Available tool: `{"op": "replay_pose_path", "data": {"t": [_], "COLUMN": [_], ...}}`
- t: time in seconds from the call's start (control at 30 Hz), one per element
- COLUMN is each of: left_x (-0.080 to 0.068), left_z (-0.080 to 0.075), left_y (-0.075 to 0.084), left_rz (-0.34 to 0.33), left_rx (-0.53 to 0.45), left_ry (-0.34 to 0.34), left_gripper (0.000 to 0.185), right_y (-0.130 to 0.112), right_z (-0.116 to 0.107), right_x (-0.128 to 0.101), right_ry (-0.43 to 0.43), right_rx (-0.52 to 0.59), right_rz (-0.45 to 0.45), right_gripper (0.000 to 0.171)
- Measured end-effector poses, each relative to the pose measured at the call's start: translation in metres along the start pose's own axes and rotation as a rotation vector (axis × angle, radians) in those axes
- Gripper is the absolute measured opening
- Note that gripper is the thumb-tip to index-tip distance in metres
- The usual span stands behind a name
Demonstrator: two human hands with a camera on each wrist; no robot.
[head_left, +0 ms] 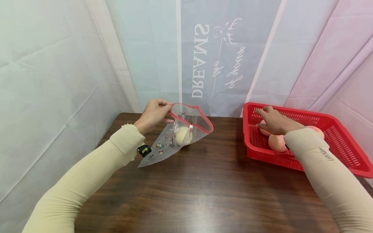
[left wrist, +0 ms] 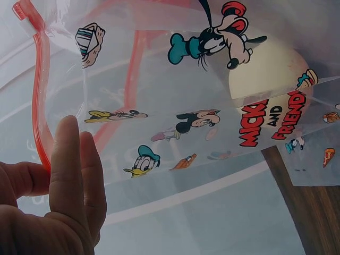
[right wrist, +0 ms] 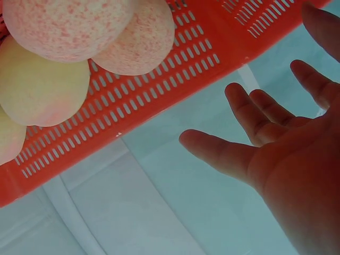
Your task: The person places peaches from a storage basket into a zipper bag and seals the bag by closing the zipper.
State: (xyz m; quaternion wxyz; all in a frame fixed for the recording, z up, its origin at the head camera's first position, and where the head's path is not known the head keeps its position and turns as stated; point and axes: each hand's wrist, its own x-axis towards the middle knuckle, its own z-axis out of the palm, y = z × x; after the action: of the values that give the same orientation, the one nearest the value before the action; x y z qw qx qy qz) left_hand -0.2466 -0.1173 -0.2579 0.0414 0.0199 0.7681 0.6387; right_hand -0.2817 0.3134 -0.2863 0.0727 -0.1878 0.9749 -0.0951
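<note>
My left hand [head_left: 153,116] pinches the red zip edge of a clear zip bag [head_left: 158,154] between thumb and fingers. Cartoon figures are printed on the bag, and its mouth gapes toward the right. Inside lies one pale yellow peach [head_left: 181,135], seen through the plastic in the left wrist view too. Over the left part of a red plastic basket [head_left: 247,142], my right hand [head_left: 274,121] is spread with nothing in it. Below and beside it are several pink and yellowish peaches [right wrist: 69,26], partly hidden by the hand and forearm in the head view.
Both the bag and the basket are on a dark wooden table [head_left: 186,194]. Printed curtains [head_left: 215,64] hang at the back and both sides, close to the table's edges. A small white slider [head_left: 190,127] sits on the bag's red zip.
</note>
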Motion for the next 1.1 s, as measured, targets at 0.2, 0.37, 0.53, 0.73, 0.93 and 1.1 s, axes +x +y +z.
{"op": "replay_pose_path", "data": {"t": [0.2,0.37,0.53,0.73,0.93,1.1], "left_x": [0.000,0.000,-0.001,-0.001,-0.001,-0.001], "left_z": [0.000,-0.001,-0.001,-0.001,-0.002,-0.002], "left_y": [0.000,-0.001,0.000,0.000,-0.001,-0.001], "left_rz": [0.010,0.010,0.007,0.007,0.013,0.015], "left_rx": [0.000,-0.001,0.000,0.002,0.009,0.011], "left_ry": [0.001,0.000,0.003,0.001,0.006,0.006], "left_gripper": [0.025,0.025,0.025,0.025,0.024,0.024], "right_y": [0.005,0.010,0.013,0.015,0.017,0.021], "right_z": [0.002,0.005,0.008,0.010,0.010,0.011], "right_x": [-0.002,-0.002,-0.002,-0.004,-0.004,-0.004], "right_ry": [-0.017,-0.021,-0.022,-0.031,-0.045,-0.070], "right_rx": [0.002,0.003,-0.006,0.011,0.039,0.053], "right_rz": [0.010,0.015,0.010,0.026,0.058,0.083], "right_gripper": [0.070,0.071,0.070,0.066,0.065,0.069]}}
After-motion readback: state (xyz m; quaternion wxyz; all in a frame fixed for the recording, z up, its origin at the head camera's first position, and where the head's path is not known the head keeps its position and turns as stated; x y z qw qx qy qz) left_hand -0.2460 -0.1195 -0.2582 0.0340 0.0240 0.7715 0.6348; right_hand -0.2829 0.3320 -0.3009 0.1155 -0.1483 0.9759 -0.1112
